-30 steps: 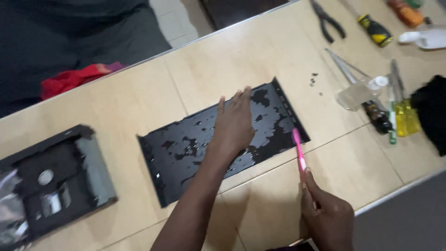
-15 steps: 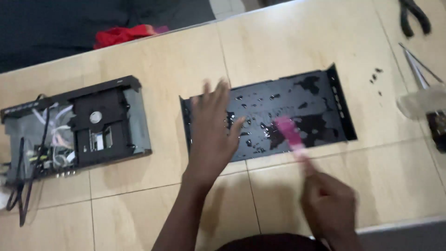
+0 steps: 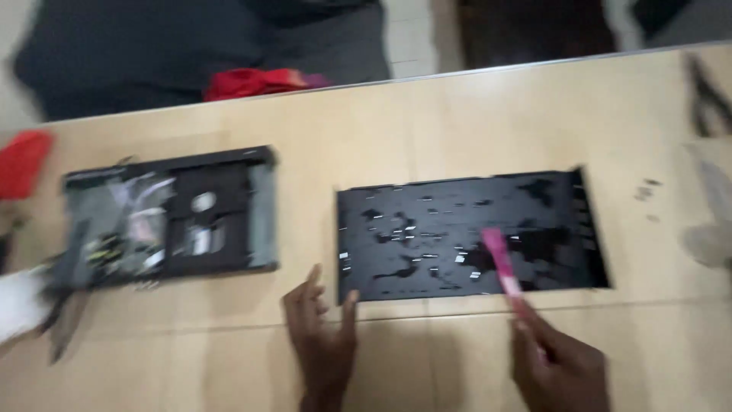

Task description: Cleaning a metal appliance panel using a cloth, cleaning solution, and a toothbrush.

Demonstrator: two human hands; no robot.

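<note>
A black metal cover panel (image 3: 465, 233) with worn patches lies flat on the wooden table (image 3: 427, 122). My left hand (image 3: 324, 343) rests on the table at the panel's near left corner, fingers apart, holding nothing. A pink-handled tool (image 3: 502, 262) is gripped in my right hand (image 3: 560, 366), and its tip lies over the panel's right half. To the left sits an opened black electronic device (image 3: 171, 217) with its insides and wires exposed. The picture is blurred by motion.
Small loose screws (image 3: 646, 198) lie right of the panel. Pliers (image 3: 709, 95) and a blurred pale object (image 3: 709, 244) are at the right edge. Red cloth (image 3: 263, 80) lies beyond the table's far edge, and a red object (image 3: 23, 160) at far left.
My left hand has come off the panel and now rests at its near left corner. The view has swung left, bringing the opened device further into the picture. The pink tool stays over the panel.
</note>
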